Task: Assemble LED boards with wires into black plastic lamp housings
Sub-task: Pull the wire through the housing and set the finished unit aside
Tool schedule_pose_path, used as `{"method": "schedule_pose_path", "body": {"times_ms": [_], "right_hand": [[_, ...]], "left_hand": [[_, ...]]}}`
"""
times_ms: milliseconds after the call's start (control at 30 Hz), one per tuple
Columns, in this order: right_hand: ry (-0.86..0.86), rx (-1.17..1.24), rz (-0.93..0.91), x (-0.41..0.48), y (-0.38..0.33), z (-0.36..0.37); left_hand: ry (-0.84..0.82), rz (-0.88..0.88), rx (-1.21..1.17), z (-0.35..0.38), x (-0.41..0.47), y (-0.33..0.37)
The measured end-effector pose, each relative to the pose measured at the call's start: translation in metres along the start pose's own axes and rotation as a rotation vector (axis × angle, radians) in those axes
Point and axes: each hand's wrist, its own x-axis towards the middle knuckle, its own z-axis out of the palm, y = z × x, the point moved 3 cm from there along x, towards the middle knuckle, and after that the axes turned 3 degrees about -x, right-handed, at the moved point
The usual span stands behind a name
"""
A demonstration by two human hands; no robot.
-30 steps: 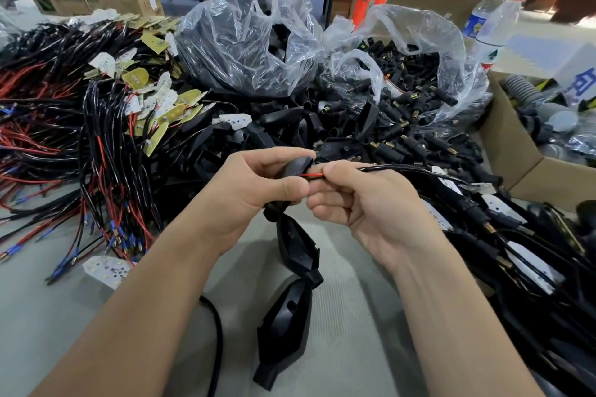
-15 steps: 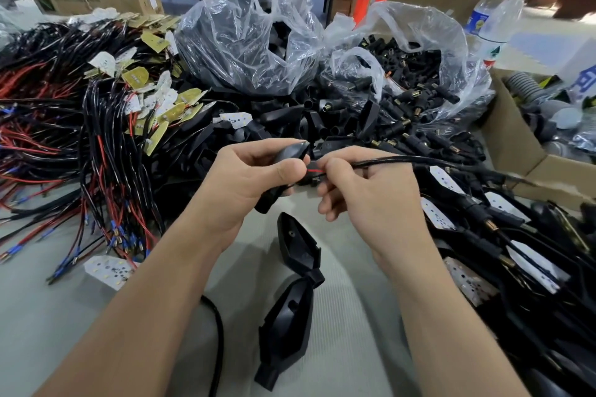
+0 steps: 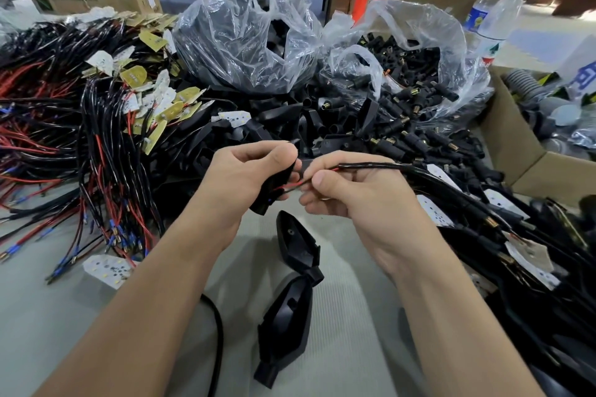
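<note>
At mid-frame, our left hand (image 3: 245, 177) grips a black lamp housing (image 3: 264, 201) while our right hand (image 3: 348, 193) pinches the sheathed wire (image 3: 371, 166); feeding askew could kink the thin red lead (image 3: 292, 185).

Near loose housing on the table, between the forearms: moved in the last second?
No. The black housing lies where it did, end to end with the other housing and at the same offset from the white LED board to its left.
</note>
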Motion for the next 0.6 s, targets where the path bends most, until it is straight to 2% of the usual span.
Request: {"method": "schedule_pose_path", "body": {"times_ms": [67,400,467,533,600], "right_hand": [[-0.020,-0.056,-0.002,0.000,0.001,0.001],[-0.052,0.021,0.046,-0.001,-0.002,0.010],[-0.012,-0.079,0.038,0.000,-0.003,0.010],[0.039,-0.316,0.006,0.000,-0.004,0.011],[0.047,-0.581,-0.077,0.000,-0.005,0.017]], "left_hand": [[0.021,0.023,0.030,0.000,0.002,-0.001],[-0.093,0.022,-0.020,0.003,0.001,-0.002],[-0.109,0.015,-0.070,0.004,0.000,-0.001],[-0.175,0.045,-0.083,0.010,-0.003,0.000],[-0.173,0.089,-0.074,0.014,-0.005,0.001]]}}
